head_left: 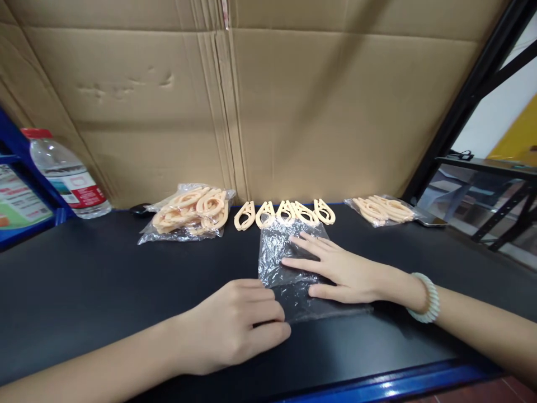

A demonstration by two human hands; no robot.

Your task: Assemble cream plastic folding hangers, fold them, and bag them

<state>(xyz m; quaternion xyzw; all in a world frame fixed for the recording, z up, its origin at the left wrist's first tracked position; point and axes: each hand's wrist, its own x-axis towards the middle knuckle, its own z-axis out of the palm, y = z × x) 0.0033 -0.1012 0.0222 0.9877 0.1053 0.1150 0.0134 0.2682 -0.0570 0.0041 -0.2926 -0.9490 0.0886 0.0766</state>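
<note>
A clear, crinkled plastic bag [279, 252] lies flat on the black tabletop [84, 280]. My right hand [335, 268] rests flat on the bag with fingers spread, a pale bead bracelet [425, 298] on its wrist. My left hand [237, 330] has its fingers curled at the bag's near left corner, pinching or pressing its edge. Just beyond the bag stands a row of several loose peach-coloured plastic clips [287, 212].
A filled bag of clips [188, 215] lies at the back left, another filled bag [384, 210] at the back right. A water bottle [67, 176] stands far left. A cardboard wall [268, 101] backs the table. The table's blue front edge [398, 383] runs near me.
</note>
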